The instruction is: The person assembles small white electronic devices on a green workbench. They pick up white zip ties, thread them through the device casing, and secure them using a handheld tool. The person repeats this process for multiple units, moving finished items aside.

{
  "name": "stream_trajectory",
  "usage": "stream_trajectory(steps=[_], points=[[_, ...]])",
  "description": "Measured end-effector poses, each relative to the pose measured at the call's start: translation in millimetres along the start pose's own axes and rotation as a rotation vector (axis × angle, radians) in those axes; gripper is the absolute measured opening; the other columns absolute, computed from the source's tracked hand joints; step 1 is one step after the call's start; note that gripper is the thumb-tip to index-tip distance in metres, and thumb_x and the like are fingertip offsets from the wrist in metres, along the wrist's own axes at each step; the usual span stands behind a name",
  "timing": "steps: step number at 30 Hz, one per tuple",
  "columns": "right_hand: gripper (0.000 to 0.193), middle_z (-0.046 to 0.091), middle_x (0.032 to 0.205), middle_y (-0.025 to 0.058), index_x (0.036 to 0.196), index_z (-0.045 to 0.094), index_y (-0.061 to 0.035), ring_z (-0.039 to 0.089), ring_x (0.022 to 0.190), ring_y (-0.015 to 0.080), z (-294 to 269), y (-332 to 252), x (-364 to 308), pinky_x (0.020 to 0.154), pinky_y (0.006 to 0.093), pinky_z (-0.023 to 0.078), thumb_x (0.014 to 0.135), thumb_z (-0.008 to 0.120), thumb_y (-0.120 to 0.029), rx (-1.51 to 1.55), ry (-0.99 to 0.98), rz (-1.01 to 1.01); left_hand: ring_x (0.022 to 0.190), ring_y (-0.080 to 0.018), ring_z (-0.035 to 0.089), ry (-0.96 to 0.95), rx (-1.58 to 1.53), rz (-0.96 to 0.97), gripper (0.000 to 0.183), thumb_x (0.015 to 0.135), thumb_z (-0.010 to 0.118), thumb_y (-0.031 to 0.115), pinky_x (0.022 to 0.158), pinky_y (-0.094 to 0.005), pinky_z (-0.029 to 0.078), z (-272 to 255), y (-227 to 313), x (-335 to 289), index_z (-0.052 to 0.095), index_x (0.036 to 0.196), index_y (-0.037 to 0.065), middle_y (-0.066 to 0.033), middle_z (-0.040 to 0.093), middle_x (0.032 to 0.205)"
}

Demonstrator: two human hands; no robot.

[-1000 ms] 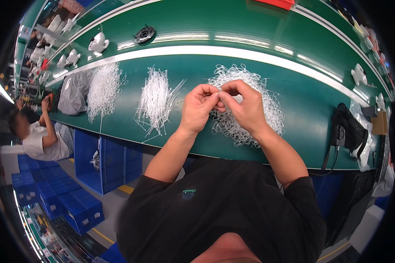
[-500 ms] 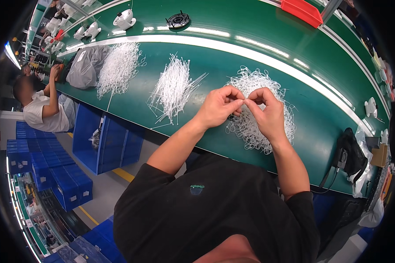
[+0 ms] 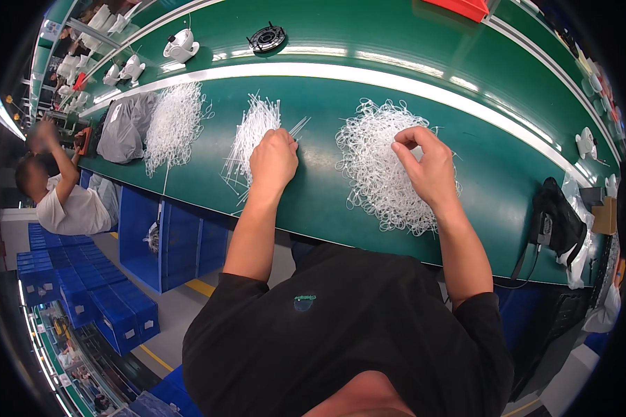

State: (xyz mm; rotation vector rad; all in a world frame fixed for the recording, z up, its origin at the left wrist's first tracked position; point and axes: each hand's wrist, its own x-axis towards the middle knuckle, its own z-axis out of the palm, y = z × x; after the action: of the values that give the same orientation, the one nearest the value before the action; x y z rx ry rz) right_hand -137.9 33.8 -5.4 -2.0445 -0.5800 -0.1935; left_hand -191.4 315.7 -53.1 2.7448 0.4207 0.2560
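Observation:
My left hand [image 3: 274, 158] is at the near right side of a pile of straight white cable ties [image 3: 254, 125], its fingers curled down and closed. Its fingertips are hidden, so what they grip does not show. Over a larger heap of white cable ties bent into loops [image 3: 375, 167] hovers my right hand [image 3: 428, 165], thumb and forefinger bent together in a pinch. Anything between those two tips is too small to make out. Further left along the green bench lies another pile of looped cable ties [image 3: 174, 125].
A grey plastic bag [image 3: 126, 128] sits beyond the left pile. White devices [image 3: 181, 46] and a black round part [image 3: 267, 38] rest on the far strip. A black bag [image 3: 560, 222] lies at the right end. Blue bins [image 3: 118, 313] and a seated person [image 3: 73, 201] are at left.
My hands, together over the looped heap before, are now apart. The left has moved left to the straight ties; the right stays over the loops. The seated person's arm has risen.

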Motion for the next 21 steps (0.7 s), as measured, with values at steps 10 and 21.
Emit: stream_trajectory(steps=[10,21], points=[[0.014,0.068,0.085,0.0109,0.093,0.065,-0.0009,0.067,0.078,0.0243,-1,-9,-2,0.073,0.0349,0.053,0.084,0.073,-0.008,0.023,-0.016,-0.071,0.072,-0.0316,0.064,0.242,-0.316,0.218,0.011,0.091,0.065,0.007,0.065,-0.0422,0.052,-9,11,3,0.058,0.096,0.000,-0.0145,0.065,0.090],[0.022,0.072,0.087,0.0081,0.103,0.064,-0.0019,0.070,0.079,0.0180,33,-29,-14,0.072,0.0316,0.055,0.084,0.074,-0.007,0.383,-0.128,0.011,0.075,-0.0116,0.066,-0.113,-1.540,0.075,0.017,0.095,0.064,0.003,0.065,-0.0233,0.057,-10,81,-22,0.058,0.109,-0.005,-0.0100,0.067,0.092]])
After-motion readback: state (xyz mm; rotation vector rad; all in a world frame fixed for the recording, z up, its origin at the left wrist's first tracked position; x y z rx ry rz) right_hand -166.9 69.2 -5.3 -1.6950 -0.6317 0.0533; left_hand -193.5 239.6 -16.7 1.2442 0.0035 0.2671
